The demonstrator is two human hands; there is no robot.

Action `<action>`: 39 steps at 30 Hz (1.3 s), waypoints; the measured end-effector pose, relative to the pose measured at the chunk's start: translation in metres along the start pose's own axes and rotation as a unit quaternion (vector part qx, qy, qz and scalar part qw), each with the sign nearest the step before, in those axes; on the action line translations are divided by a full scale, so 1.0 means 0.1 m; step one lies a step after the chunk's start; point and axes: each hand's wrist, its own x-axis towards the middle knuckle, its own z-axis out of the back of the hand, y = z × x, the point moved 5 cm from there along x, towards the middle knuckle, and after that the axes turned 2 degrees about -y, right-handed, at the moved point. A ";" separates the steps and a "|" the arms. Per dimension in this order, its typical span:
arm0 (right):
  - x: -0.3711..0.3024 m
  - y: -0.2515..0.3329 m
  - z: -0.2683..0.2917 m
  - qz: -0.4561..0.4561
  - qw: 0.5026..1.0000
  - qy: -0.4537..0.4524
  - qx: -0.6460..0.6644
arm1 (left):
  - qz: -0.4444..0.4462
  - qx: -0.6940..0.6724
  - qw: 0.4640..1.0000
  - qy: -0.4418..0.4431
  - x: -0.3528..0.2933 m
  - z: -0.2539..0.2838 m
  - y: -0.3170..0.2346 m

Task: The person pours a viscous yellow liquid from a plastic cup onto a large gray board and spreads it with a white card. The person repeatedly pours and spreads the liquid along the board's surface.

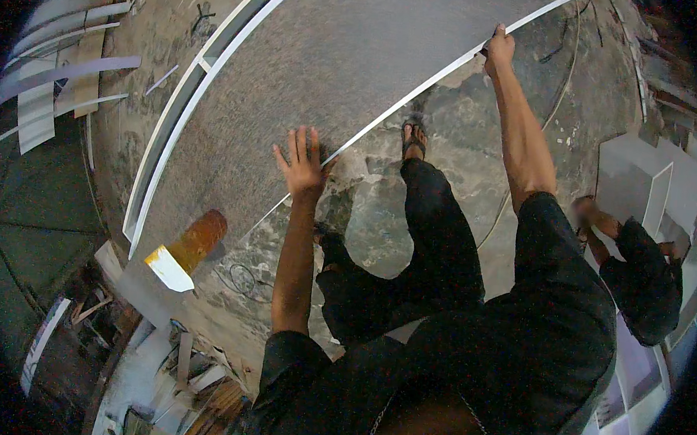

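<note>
A large grey-brown board [317,66] with a thin white near edge stretches before me. My left hand [300,166] lies on it close to that edge, fingers spread and holding nothing. Farther right, my right hand [499,52] is closed at the same white edge, thumb uppermost; its other fingers are mostly hidden. A small dark bit shows beside this hand, too small to name. On the board's left end stands a brown cylinder-shaped container [199,240] with a yellow and white end.
A white frame [183,102] runs along the board's far left side. Pale strips [73,65] lie at the far left, and scrap pieces [206,375] at the lower left. A cable [564,91] crosses the concrete floor. Another person [641,272] crouches at the right near white panels [631,173].
</note>
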 end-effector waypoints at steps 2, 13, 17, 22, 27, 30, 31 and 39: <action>0.16 -0.04 0.08 0.092 0.991 -0.070 -0.070 | -0.004 -0.005 1.000 0.001 0.03 -0.01 -0.05; -0.01 -0.11 -0.31 0.093 0.995 -0.034 -0.015 | -0.002 0.058 0.998 -0.019 0.13 0.05 0.17; -0.07 -0.16 -0.26 0.145 0.979 -0.129 -0.068 | 0.002 0.070 0.996 0.050 0.11 -0.03 0.16; -0.23 -0.10 -0.24 -0.004 1.000 0.011 0.028 | 0.015 0.047 0.997 0.062 0.05 -0.05 0.20; -0.39 0.43 -0.16 -0.025 0.994 0.009 -0.102 | 0.006 0.067 0.994 0.083 0.07 -0.04 0.19; -0.37 0.48 -0.15 0.045 0.975 -0.054 -0.211 | -0.002 0.070 0.993 0.091 0.13 0.01 0.11; -0.38 0.43 -0.16 0.060 0.975 -0.059 -0.204 | 0.000 0.064 0.995 0.082 0.13 0.03 0.11; -0.27 0.20 -0.14 0.076 0.970 -0.090 -0.214 | 0.000 0.024 0.999 0.042 0.07 0.03 0.13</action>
